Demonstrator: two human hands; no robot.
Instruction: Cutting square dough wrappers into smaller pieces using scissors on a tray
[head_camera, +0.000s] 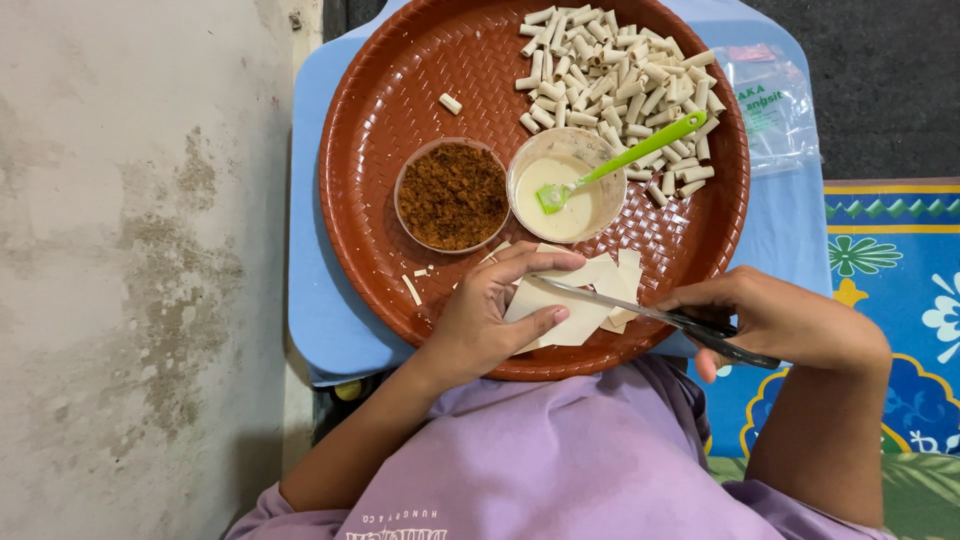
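Note:
My left hand (492, 312) holds a pale square wrapper sheet (560, 312) at the near edge of a round brown woven tray (380, 80). My right hand (775, 318) grips a knife (640, 312) by its dark handle; the blade lies across the sheet. More wrapper pieces (622, 280) lie just beyond. A clear cup of brown shredded filling (453, 196) and a cup of white paste (575, 205) with a green brush (625, 157) stand mid-tray. Several small rolled pieces (615, 75) are heaped at the far right.
The tray rests on a light blue stool or small table (320, 300). An empty clear plastic bag (775, 105) lies at its far right. A bare concrete floor (130, 260) is on the left and a patterned blue mat (890, 260) on the right.

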